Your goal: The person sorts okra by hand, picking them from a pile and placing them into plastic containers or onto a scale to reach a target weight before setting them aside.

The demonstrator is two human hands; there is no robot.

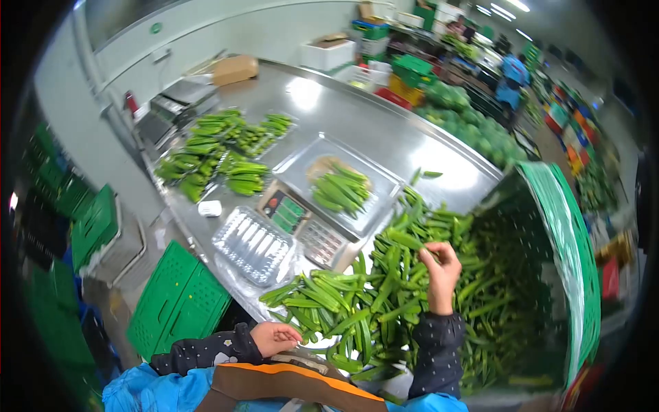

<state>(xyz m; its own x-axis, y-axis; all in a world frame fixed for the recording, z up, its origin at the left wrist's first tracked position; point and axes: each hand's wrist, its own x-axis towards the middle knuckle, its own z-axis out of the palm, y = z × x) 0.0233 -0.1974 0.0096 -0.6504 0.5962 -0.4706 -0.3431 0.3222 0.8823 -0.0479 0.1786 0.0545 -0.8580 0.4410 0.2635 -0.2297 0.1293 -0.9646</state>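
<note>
My right hand (443,269) is raised over a heap of okra (391,275), with thumb and fingers pinching a green okra pod (405,239). My left hand (274,339) hovers at the near edge of the heap, fingers loosely curled and apart, with nothing visible in it. On the metal tray of a weighing scale (321,242) lies a small pile of okra (341,189). Left of the scale's keypad rests a stack of clear plastic trays (252,246). Farther left, several packed trays of okra (220,147) sit together.
A tipped green crate (563,254) on the right spills okra onto the steel table (288,103). A small white object (210,208) lies near the left edge. Green crates (177,302) stand below on the left. Cabbages (470,127) and a person in blue (512,79) are behind.
</note>
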